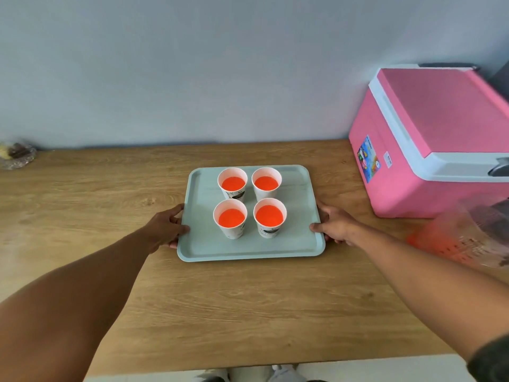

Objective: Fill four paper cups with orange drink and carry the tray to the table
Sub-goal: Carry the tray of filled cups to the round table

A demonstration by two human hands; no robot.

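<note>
A pale blue-grey tray [300, 244] lies on the wooden counter [110, 194], near the middle. On it stand several white paper cups in a square, each holding orange drink: back left cup [232, 184], back right cup [266, 184], front left cup [230, 219], front right cup [270, 217]. My left hand [166, 226] grips the tray's left edge, thumb on the rim and fingers under it. My right hand [334, 226] grips the right edge the same way. The tray looks flat on the counter.
A pink and white cooler box [429, 139] stands at the right against the wall. A clear pitcher with orange drink [454, 241] sits blurred by my right forearm. A small bowl of snacks [16, 155] is at the far left. The counter's front edge runs near the bottom.
</note>
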